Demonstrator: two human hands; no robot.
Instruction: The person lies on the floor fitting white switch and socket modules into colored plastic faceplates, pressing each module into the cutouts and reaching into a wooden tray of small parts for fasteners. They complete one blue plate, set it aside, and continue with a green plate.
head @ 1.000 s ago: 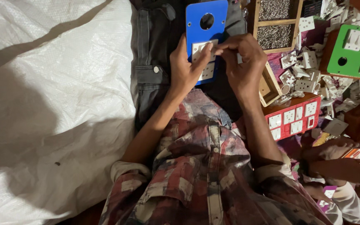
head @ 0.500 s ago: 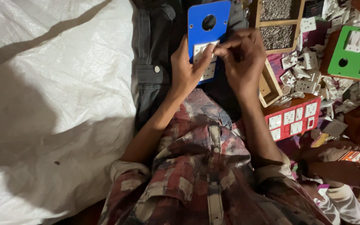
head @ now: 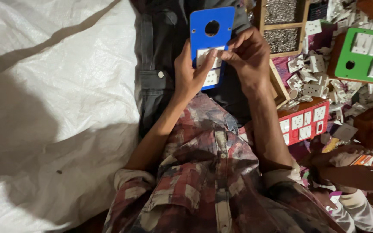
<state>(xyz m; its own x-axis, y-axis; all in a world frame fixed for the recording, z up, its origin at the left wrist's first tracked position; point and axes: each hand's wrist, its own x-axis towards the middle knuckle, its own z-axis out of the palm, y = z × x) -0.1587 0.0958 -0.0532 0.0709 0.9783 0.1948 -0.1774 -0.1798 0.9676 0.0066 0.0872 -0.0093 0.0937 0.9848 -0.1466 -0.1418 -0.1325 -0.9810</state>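
Head view: little has moved since earlier; your left hand (head: 190,75) still grips the blue plate (head: 211,32) over your lap. Your right hand (head: 249,54) pinches a white switch (head: 204,57), seemingly mid-fitting. Next it needs pressing square into its slot.

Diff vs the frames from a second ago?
Hardly any. The right hand has shifted its fingertips slightly on the white switch piece in the blue plate. The left hand still holds the plate over the lap; the red plate has stayed put.
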